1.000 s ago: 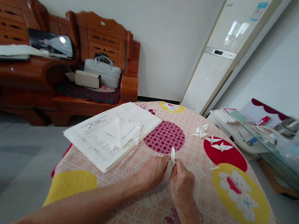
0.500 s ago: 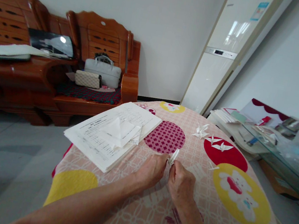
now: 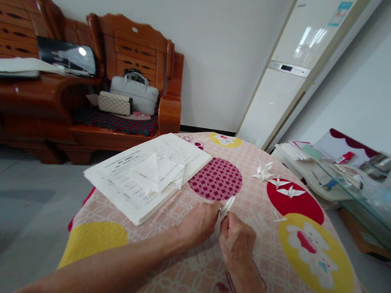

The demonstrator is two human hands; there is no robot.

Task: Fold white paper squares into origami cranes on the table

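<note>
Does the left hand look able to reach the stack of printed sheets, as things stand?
Probably yes: the stack of printed sheets lies near the left hand, with nothing visible between them, though that hand is occupied, pinching the folded paper.

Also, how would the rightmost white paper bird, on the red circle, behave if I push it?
The paper bird would probably shift easily, as it looks like thin folded paper, light for its size. Its pointed wings would likely bend or crease under pressure. With them spread wide, it seems unlikely to roll.
</note>
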